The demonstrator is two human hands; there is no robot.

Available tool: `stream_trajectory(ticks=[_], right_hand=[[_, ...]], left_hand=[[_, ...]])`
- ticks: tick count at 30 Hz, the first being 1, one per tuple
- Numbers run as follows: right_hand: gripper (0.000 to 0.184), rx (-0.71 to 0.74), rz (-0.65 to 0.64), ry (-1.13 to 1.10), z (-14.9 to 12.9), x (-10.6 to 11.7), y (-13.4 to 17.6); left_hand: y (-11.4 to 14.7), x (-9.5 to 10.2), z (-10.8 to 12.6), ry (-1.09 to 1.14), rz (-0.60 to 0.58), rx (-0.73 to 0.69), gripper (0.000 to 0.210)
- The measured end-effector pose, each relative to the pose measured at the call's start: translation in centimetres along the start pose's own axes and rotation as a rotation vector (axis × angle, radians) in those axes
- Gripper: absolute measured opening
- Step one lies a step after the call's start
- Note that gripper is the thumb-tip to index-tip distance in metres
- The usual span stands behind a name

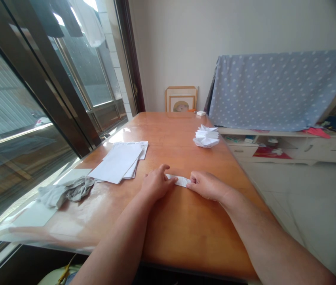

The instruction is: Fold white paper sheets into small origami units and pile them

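One slim paper strip (182, 181) lies on the wooden table (185, 237), well in from the near edge. The right hand (207, 185) pinches its right end, fingers curled; the left hand (156, 180) has its thumb at the other end, index finger raised, grip unclear. Likely light and easily creased; best held by both ends.

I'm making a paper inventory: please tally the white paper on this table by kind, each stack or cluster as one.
Stack of flat sheets: 1
Cluster of folded pieces: 1
Strip between the left hand and right hand: 1
Total: 3
Left out, material unclear: pale sheet by the grey cloth, small white item at far end.
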State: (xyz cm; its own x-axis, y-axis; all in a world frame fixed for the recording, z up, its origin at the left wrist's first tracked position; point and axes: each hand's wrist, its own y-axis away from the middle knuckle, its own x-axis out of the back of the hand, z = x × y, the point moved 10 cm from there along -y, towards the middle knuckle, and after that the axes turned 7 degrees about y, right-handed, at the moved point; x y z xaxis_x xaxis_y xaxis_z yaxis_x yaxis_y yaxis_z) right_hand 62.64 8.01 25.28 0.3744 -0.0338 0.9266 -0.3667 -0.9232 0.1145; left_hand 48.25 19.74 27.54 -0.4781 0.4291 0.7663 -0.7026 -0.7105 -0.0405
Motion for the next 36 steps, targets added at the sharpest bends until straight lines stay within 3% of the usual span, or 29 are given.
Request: stream_trajectory(ticks=[4, 14, 19, 23, 28, 32, 36], right_hand=[[0.023, 0.0, 0.015, 0.007, -0.1, 0.2, 0.1], [0.019, -0.01, 0.033, -0.108, 0.5, 0.5, -0.2], [0.028, -0.029, 0.151, -0.167, 0.5, 2.0, -0.2], [0.036, 0.025, 0.277, -0.063, -0.5, 3.7, 0.3], [0.012, 0.124, 0.211, -0.039, -1.6, 2.8, -0.1], [0.004, 0.17, 0.311, -0.089, -2.4, 3.5, 0.1], [0.008, 0.212, 0.49, -0.082, -3.4, 5.1, 1.1]], left_hand=[[0.0, 0.1, -0.2, -0.05, 0.03, -0.002, 0.029], [-0.9, 0.5, -1.7, 0.065, 0.114, 0.024, 0.024], [-0.8, 0.6, -1.8, 0.089, 0.135, 0.017, 0.024], [-0.8, 0.4, -1.7, 0.085, 0.13, -0.007, 0.025], [-0.8, 0.4, -1.4, 0.111, 0.138, -0.036, 0.023], [-0.4, 1.2, -1.3, 0.262, 0.176, 0.046, 0.027], [0.2, 1.5, -1.1, 0.612, 0.191, 0.139, 0.041]])
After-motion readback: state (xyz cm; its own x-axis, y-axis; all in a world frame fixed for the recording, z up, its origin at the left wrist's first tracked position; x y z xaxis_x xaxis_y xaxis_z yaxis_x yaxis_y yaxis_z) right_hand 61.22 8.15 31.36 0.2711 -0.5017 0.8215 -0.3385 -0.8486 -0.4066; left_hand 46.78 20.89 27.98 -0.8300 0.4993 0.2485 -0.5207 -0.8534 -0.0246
